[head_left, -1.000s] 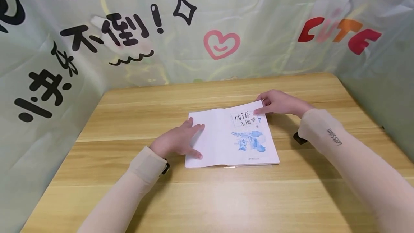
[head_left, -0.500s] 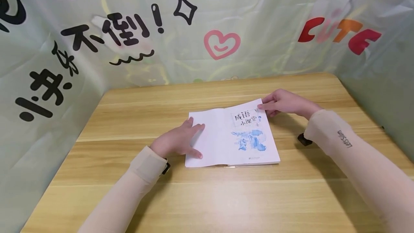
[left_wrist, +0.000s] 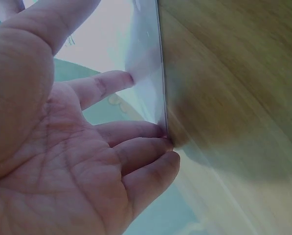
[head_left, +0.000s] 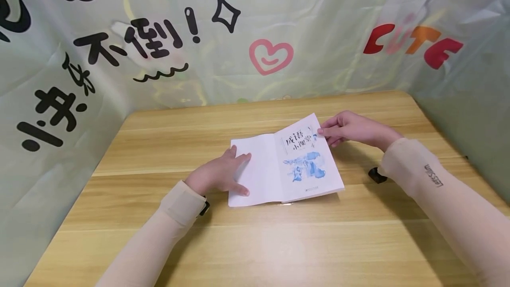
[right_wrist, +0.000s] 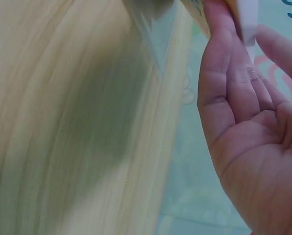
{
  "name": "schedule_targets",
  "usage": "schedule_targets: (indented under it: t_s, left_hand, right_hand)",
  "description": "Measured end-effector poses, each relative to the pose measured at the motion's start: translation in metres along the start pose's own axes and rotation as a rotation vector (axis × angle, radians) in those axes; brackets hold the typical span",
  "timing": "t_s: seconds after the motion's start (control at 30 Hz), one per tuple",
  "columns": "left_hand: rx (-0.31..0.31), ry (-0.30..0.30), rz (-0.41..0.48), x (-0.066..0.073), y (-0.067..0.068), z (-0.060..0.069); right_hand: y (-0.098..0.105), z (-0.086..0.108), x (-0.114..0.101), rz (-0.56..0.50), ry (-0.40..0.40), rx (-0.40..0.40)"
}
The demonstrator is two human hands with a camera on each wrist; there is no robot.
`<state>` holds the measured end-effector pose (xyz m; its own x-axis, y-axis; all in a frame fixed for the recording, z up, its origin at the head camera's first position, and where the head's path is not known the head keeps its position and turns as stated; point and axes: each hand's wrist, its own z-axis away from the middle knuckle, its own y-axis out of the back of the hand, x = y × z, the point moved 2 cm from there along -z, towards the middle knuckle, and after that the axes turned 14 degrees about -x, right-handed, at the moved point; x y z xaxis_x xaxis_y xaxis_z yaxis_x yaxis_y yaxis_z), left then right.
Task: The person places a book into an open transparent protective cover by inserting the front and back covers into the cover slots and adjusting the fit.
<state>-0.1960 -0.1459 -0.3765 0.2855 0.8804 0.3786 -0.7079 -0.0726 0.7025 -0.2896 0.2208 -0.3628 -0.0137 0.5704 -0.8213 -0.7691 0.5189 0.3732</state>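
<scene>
An open book (head_left: 259,172) lies on the table, its right side a title page (head_left: 306,167) with black characters and a blue picture. That right side is raised and tilted up at its outer edge. The left hand (head_left: 219,172) rests on the left side with fingers spread; in the left wrist view the same hand (left_wrist: 87,142) has its fingertips at the cover's edge. At the upper right corner, the right hand (head_left: 356,129) pinches the raised pages. The right wrist view has this hand (right_wrist: 248,103) with pages between thumb and fingers, and a clear cover corner (right_wrist: 160,49) below.
The wooden table (head_left: 255,242) extends around the book on all sides. Behind it and at both sides hangs a pale cloth (head_left: 326,34) printed with black characters, a pink heart and coloured letters. Dark straps or devices show at both wrists.
The book's right side has risen and tilted toward the left, its upper corner lifting. The right hand has shifted slightly right, now at the page edge. The left hand has stayed in place.
</scene>
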Motion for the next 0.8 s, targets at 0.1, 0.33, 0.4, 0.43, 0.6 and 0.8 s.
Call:
schedule_targets:
  t_s: [0.1,0.33,0.4,0.43,0.6,0.8]
  left_hand:
    - [0.001,0.003,0.001,0.0,0.0,-0.001]
    - [0.003,-0.001,0.002,-0.001,0.0,-0.005]
    - [0.002,-0.003,0.004,-0.001,0.0,-0.006]
    - [0.001,-0.003,0.004,0.0,0.0,-0.007]
    - [0.001,-0.003,0.003,0.002,0.002,-0.007]
    - [0.005,-0.016,-0.012,0.004,0.005,-0.011]
  right_hand:
    - [-0.001,0.003,-0.001,-0.002,0.019,-0.006]
    - [-0.004,0.009,-0.005,-0.034,0.055,-0.038]
    - [-0.005,0.01,-0.007,-0.049,0.069,-0.051]
    - [-0.005,0.011,-0.008,-0.057,0.076,-0.057]
    - [-0.007,0.013,-0.014,-0.086,0.106,-0.075]
    - [-0.008,0.015,-0.022,-0.076,0.102,-0.05]
